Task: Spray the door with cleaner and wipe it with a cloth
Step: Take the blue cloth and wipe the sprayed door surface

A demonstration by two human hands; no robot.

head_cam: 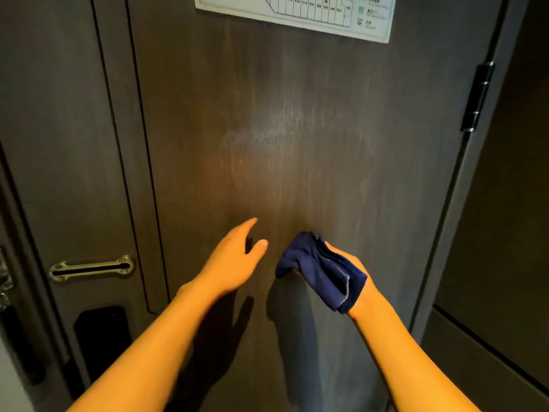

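A dark brown wooden door (297,129) fills the view, with pale streaks of wet smear across its middle. My right hand (350,266) grips a folded dark blue cloth (320,269) and holds it against the lower part of the door. My left hand (234,260) hovers just left of the cloth, fingers apart and holding nothing, close to the door surface. No spray bottle is in view.
A white floor-plan sign (297,13) is fixed at the top of the door. A brass latch plate (90,268) and a black lock body (102,337) sit at the left edge. Black hinges (478,96) are on the right, beside the frame.
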